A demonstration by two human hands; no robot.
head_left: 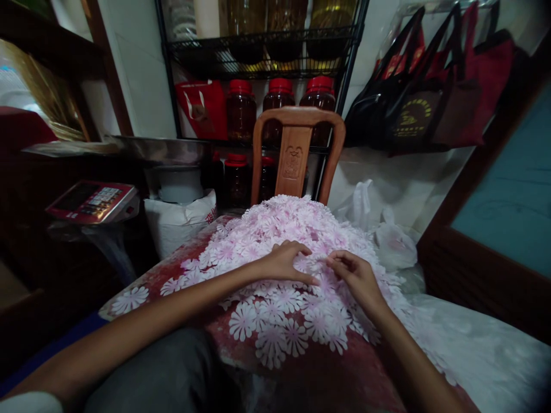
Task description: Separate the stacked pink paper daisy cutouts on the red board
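A large heap of white and pink flower-shaped pieces [297,221] covers much of a worn red table [172,261]. Over the middle of the heap is my left hand [286,263], its thumb and fingers spread apart in a C shape with nothing between them. Just to its right, my right hand [355,278] has thumb and index finger pinched together at the flowers; what they hold, if anything, is too small to make out. Several loose flowers [273,338] lie flat toward the near edge, and a single one [130,300] rests at the left.
A wooden chair [293,155] stands behind the table, before a rack of red-lidded jars [241,112]. At left are a scale [92,202] and a white sack [178,223]. Plastic bags [394,244] sit at right, below hanging bags [413,109].
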